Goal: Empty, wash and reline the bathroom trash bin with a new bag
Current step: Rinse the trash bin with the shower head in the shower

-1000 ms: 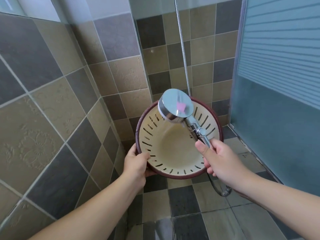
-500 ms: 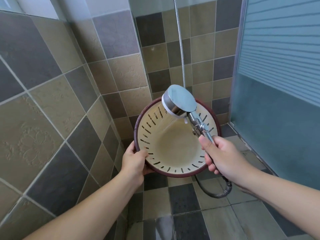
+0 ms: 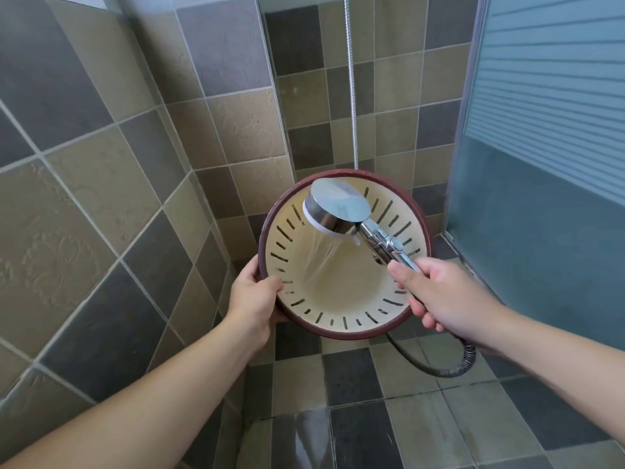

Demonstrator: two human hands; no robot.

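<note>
Our left hand (image 3: pixel 252 296) grips the bin (image 3: pixel 345 253) by its near-left rim, thumb inside, and our right hand (image 3: pixel 436 296) is wrapped round the shower head (image 3: pixel 334 209) handle. Held between them, the bin tips its mouth toward us, axis running away to the wall (image 3: pixel 389 106). Spray falls leftward inside; we judge the right-hand slots unrinsed.

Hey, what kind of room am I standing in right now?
Most likely a shower stall in a bathroom: tiled walls and floor, a handheld shower head spraying on its metal hose, and a frosted glass door alongside.
</note>
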